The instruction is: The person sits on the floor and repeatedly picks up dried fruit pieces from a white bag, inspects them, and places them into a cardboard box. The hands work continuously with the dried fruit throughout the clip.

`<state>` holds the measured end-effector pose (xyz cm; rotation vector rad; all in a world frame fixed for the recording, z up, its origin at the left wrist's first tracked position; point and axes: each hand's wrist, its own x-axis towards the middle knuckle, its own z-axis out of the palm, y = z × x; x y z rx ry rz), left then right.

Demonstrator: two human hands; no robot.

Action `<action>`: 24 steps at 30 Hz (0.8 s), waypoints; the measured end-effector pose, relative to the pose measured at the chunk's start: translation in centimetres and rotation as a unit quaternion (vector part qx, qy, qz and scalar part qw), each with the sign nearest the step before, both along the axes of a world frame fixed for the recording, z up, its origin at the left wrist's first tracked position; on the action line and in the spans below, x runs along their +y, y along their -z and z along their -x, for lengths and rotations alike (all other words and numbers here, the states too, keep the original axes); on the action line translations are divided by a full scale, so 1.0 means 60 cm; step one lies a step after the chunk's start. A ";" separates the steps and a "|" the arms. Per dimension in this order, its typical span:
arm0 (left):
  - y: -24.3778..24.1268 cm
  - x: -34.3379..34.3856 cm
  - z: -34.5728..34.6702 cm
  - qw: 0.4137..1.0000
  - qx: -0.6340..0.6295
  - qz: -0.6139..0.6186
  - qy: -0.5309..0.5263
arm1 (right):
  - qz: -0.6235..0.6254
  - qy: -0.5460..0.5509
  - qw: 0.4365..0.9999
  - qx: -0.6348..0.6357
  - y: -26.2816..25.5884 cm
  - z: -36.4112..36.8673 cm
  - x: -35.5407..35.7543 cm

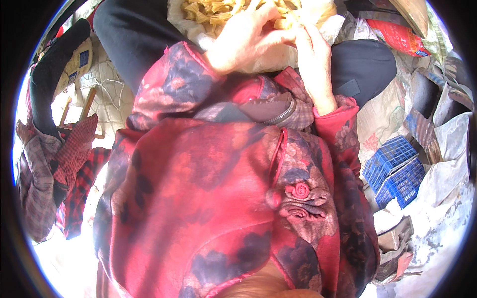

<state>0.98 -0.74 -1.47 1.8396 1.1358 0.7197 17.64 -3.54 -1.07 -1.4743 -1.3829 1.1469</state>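
Pale yellow pieces of bundled strips (220, 13) fill a white cloth-like lined container (177, 15) lying between the person's legs at the top of the head view. Over its near side my left hand (248, 43) reaches in from the left, thumb and fingers bent towards my right hand (315, 56). The fingertips of both hands meet or nearly meet over the pieces, close to a bright yellow piece (284, 23). Strong glare washes out the fingers there, so whether either hand grips a piece cannot be told.
Two blue plastic baskets (400, 182) stand at the right, near crumpled plastic sheets (447, 149) and a red printed bag (398, 35). Dark-trousered knees flank the container. At the left another person's checked sleeve (35, 186) shows near a wooden frame (87, 104) and a printed sack (76, 65).
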 end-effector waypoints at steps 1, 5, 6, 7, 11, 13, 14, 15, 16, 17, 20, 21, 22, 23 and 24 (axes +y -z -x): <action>0.007 0.006 0.004 1.000 0.003 -0.015 0.018 | -0.011 -0.010 1.000 -0.004 -0.007 0.001 0.002; -0.029 -0.006 0.001 0.879 -0.327 0.339 -0.074 | -0.014 -0.055 0.996 0.073 -0.041 -0.001 0.002; -0.027 -0.005 0.003 0.832 -0.384 0.396 -0.063 | -0.005 -0.065 0.992 0.112 -0.050 -0.005 0.000; -0.025 -0.005 0.006 0.777 -0.437 0.450 -0.051 | -0.005 -0.066 0.994 0.082 -0.058 -0.008 -0.001; -0.063 -0.002 0.021 0.661 -0.512 0.544 -0.065 | 0.012 -0.097 0.995 -0.037 -0.083 -0.025 -0.018; -0.068 -0.005 0.032 0.610 -0.549 0.570 -0.044 | 0.035 -0.095 0.995 -0.011 -0.102 -0.025 -0.034; -0.061 -0.009 0.042 0.567 -0.551 0.608 -0.079 | 0.022 -0.090 0.995 -0.022 -0.105 -0.026 -0.044; -0.063 -0.012 0.038 0.588 -0.538 0.600 -0.075 | 0.029 -0.085 0.996 -0.018 -0.102 -0.027 -0.052; -0.068 -0.015 0.032 0.608 -0.525 0.591 -0.072 | 0.035 -0.079 0.996 -0.014 -0.097 -0.030 -0.059; -0.070 -0.018 0.028 0.629 -0.511 0.582 -0.068 | 0.042 -0.074 0.996 -0.010 -0.094 -0.033 -0.065; -0.047 -0.026 0.032 0.768 -0.439 0.465 -0.039 | 0.017 -0.098 0.995 -0.023 -0.086 -0.039 -0.051; -0.053 -0.029 0.032 0.800 -0.410 0.433 -0.065 | 0.014 -0.095 0.995 -0.022 -0.082 -0.038 -0.048; -0.063 -0.030 0.030 0.820 -0.381 0.423 -0.063 | 0.011 -0.092 0.995 -0.021 -0.078 -0.038 -0.046; -0.025 -0.031 0.042 0.838 -0.383 0.387 0.003 | 0.008 -0.091 0.996 -0.019 -0.076 -0.037 -0.043; -0.030 -0.033 0.038 0.845 -0.365 0.390 0.000 | 0.010 -0.099 0.995 -0.026 -0.073 -0.032 -0.042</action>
